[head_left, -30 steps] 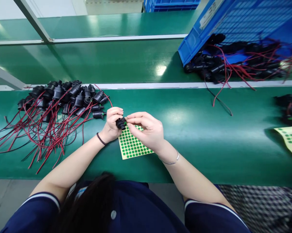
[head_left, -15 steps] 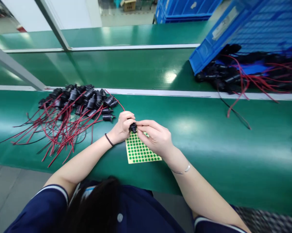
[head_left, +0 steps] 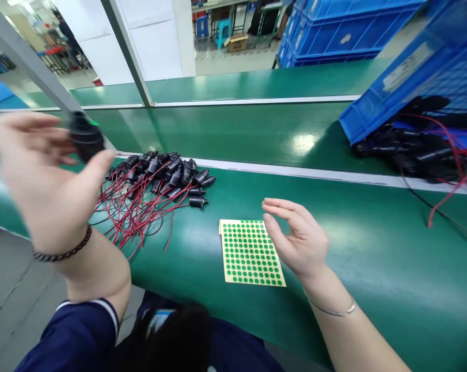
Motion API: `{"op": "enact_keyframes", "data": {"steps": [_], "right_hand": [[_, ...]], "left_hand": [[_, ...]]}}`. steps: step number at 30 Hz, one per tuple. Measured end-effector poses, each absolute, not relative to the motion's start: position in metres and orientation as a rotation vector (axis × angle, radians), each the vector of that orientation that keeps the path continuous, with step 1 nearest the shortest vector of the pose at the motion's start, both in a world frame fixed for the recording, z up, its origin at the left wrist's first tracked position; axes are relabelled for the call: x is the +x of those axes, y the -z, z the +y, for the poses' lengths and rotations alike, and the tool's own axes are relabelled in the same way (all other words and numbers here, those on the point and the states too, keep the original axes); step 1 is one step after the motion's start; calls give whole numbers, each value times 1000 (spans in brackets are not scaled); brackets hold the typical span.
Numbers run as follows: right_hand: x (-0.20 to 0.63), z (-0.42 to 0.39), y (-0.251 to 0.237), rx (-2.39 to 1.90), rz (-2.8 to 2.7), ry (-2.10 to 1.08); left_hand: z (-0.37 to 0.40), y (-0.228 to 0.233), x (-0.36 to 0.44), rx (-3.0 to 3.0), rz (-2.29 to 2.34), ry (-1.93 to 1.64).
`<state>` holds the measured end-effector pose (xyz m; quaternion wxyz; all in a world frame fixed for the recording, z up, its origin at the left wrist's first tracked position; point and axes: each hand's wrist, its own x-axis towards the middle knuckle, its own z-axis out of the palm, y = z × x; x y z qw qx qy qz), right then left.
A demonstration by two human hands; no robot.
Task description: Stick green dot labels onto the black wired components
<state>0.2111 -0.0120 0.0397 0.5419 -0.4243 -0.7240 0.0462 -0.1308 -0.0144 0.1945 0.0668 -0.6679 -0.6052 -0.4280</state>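
I have a glossy green table [head_left: 396,289] running across my view, its far side edged by a white strip [head_left: 280,173]; behind that lies a second green surface [head_left: 225,129] with a bright patch of reflected light; on my table, left of centre, a heap of black parts [head_left: 175,175] spreads its red wires [head_left: 140,212] toward me; a pale yellow sheet of green dots [head_left: 251,256] lies flat near the middle.

My left hand [head_left: 57,188], blurred, is raised at the left, partly closed, with a black part [head_left: 86,137] bearing a green mark held between thumb and fingers; my right hand [head_left: 301,237] is loosely open beside the sheet, thumb apart from the fingers, gripping nothing that I can see.

At the right a blue crate [head_left: 392,82] stands tilted over more black pieces [head_left: 407,147]; farther off I see stacked blue crates [head_left: 345,39], a cardboard box [head_left: 237,44], a teal stool [head_left: 223,32] and white panels [head_left: 151,46].
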Motion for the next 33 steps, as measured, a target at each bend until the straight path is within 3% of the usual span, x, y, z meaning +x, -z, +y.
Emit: {"op": "enact_keyframes", "data": {"steps": [6,10,16,24,29,33], "right_hand": [[211,-4,-30,-1047,-1732,-154],[224,7,-22,-1171,-1743,-170],[309,67,-25,-2058,-1692,-235],[437,122,-25,-2507,-1120,-144],[450,132,-26,-2456,-1057,-127],[452,141,-56,-2290,-1080,-60]], "left_hand": [[68,-122,-89,-2261,-2095,932],[96,-78,-75,-2267,-2001,728],[104,-41,-89,-2229,-1747,960],[80,-40,-77,-2249,-1581,1310],[55,-58,-54,-2282,-1381,1369],[40,-64,-37,-2448,-1344,1436]]}}
